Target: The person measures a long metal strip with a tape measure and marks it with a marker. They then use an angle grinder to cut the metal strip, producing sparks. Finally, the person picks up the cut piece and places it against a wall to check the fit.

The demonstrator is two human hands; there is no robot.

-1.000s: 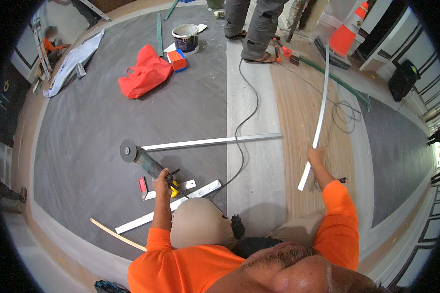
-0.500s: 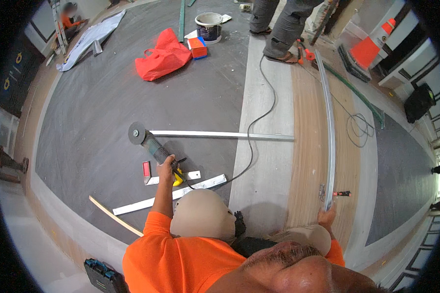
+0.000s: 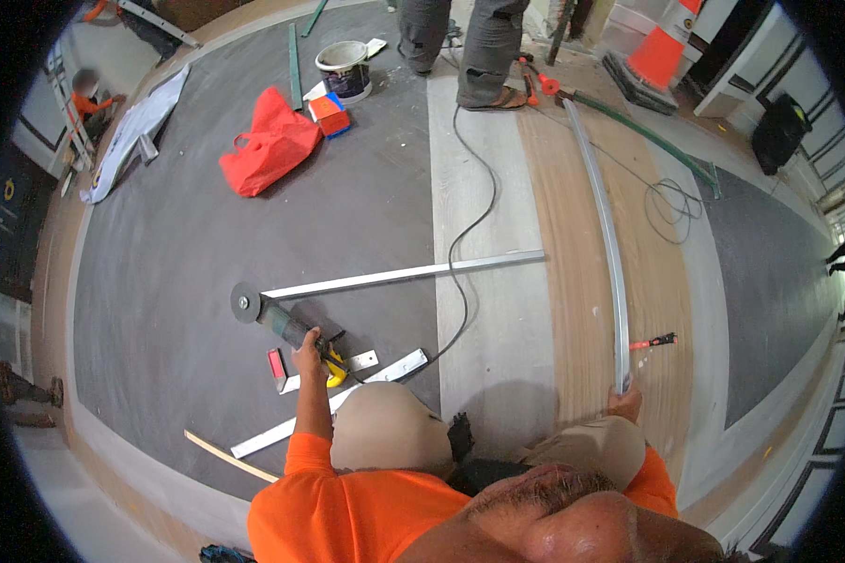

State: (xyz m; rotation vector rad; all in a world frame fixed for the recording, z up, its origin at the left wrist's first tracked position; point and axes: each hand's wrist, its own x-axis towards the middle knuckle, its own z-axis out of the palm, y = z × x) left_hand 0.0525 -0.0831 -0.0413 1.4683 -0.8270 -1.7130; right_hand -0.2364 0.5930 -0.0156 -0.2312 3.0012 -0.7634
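My left hand [image 3: 308, 353] is closed around the rear of a dark green angle grinder [image 3: 286, 327], whose disc [image 3: 245, 302] is beside the left end of a thin metal bar [image 3: 376, 277] on the floor. Close by this hand lie a yellow tape measure [image 3: 336, 372], a try square [image 3: 361, 361] with a red-marked stock, and a wider silver bar [image 3: 282, 436]. At the right, my right hand [image 3: 626, 403] grips the near end of a long metal bar [image 3: 608, 258], which stretches away from me over wood-look boards. A red and black hand tool [image 3: 655, 342] lies just right of that bar.
The grinder's black cord [image 3: 477, 220] loops across the floor. A co-worker's legs [image 3: 490, 56] stand at the far end. Also there: a red bag [image 3: 270, 145], a bucket [image 3: 344, 71], a traffic cone [image 3: 660, 52], a green bar [image 3: 643, 136] and coiled wire [image 3: 676, 211].
The view has turned and shifted, so floor objects sit elsewhere in the picture. Both hands keep their grips. A ladder and another person's legs now show at the upper left.
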